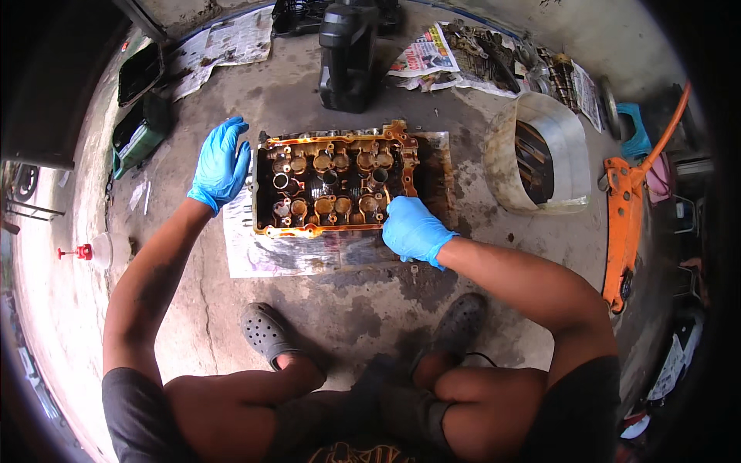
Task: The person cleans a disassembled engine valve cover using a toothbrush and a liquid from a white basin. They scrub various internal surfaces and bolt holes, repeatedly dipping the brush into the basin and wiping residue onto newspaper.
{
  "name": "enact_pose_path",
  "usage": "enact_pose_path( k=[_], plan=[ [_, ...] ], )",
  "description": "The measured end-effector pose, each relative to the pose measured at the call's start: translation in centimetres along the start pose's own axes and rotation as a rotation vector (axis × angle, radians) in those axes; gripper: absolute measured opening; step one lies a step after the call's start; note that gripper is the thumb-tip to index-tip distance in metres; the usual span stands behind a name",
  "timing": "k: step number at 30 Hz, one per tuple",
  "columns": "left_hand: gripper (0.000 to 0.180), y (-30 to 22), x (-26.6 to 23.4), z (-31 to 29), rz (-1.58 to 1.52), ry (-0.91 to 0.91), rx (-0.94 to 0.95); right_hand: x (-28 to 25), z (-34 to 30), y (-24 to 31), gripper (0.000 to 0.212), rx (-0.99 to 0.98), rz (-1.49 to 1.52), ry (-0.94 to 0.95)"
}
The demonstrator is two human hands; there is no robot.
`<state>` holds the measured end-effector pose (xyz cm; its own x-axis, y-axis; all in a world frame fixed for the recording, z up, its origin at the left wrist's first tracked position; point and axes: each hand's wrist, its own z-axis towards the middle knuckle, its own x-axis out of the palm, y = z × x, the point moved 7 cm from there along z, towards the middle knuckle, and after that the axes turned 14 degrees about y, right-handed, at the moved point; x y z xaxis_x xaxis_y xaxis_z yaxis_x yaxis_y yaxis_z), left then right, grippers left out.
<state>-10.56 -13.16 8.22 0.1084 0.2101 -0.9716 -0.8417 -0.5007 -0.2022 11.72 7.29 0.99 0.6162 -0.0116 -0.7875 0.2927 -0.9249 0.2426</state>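
An oily engine cylinder head (351,181), amber-stained along its rim, lies on a sheet of newspaper (270,258) on the floor in front of me. Three upright dark tubes run along its middle row, between rows of round seats. My left hand (220,168), in a blue glove, is beside the cylinder head's left end with its fingers stretched out and nothing in them. At the lower right corner of the cylinder head my right hand (417,231), gloved the same way, is closed with the fingers curled. Whatever it may hold is mostly hidden by the glove.
A black plastic container (347,65) stands beyond the cylinder head. To the right are a curved metal drum (571,158) and an orange floor jack (620,224). Greasy parts (494,62) lie on newspaper at the far right. A green container (143,127) stands at left.
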Motion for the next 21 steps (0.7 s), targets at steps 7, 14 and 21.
enact_pose_path(
  k=[7,14,21],
  plan=[
    [0.033,-0.9,-0.1,1.1,0.006,-0.048,0.083,-1.8,0.4,-2.2,0.018,0.335,0.518,-0.121],
    [0.034,-0.4,0.1,1.2,0.012,-0.040,0.048,-3.2,1.0,-2.7,0.020,0.251,0.392,-0.173],
    [0.033,0.2,0.7,0.9,-0.016,-0.037,0.026,-1.9,2.2,-6.4,0.021,0.155,1.107,0.006]
  ],
)
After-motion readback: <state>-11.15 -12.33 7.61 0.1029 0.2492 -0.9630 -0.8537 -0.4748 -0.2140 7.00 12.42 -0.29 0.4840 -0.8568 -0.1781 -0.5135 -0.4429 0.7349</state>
